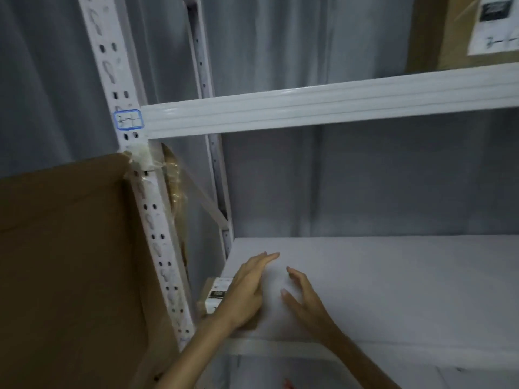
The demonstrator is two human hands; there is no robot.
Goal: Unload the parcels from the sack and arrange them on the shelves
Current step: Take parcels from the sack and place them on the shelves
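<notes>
Nearest the camera, two bare forearms reach up from the bottom edge onto the lower shelf (393,290), a white board in a white metal rack. The left hand (247,290) lies with fingers stretched forward and close together, its palm over a small brown parcel (216,297) that sits at the front left corner of that shelf, just beside the slotted front upright (157,228). A white printed label with a dark block shows on the parcel's top, partly hidden under the hand. Whether the hand grips the parcel or only presses on it cannot be told. The right hand (302,293) is just beside the left, fingers spread and slightly curled, holding nothing; it looks to rest on or just over the bare shelf board, and the blur leaves that unclear.

To the left of the upright stands a large brown cardboard sheet (64,262), its top corner fixed to the post with clear tape (143,160). A small blue-edged tag (128,119) with handwriting sits on the upright at the level of the upper shelf beam (323,108).

Farther up, at the top right, a cardboard box (449,32) with a white shipping label stands on the upper shelf. Behind the rack hangs a grey wall or curtain (280,46) with vertical folds
</notes>
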